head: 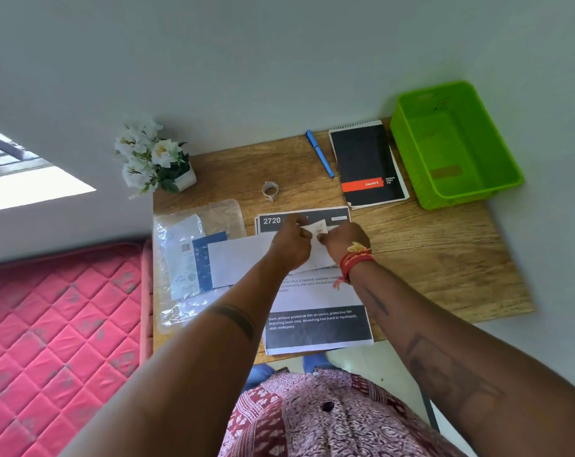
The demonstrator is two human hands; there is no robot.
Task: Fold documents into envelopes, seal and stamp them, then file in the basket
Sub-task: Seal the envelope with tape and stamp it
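A white envelope (236,258) lies on the wooden desk across a stack of printed documents (315,324). Above it, my left hand (291,245) and my right hand (343,240) together pinch a small white stamp sheet (317,227). Both hands hover over the envelope's right part and hide it. The green plastic basket (506,163) stands at the desk's far right corner with nothing visible inside.
A clear plastic packet of envelopes (187,255) lies left of the documents. A small tape roll (270,189), a blue pen (319,153) and a black spiral notebook (366,163) sit further back. White flowers in a pot (154,156) stand far left. A pink mattress (55,324) borders the desk's left.
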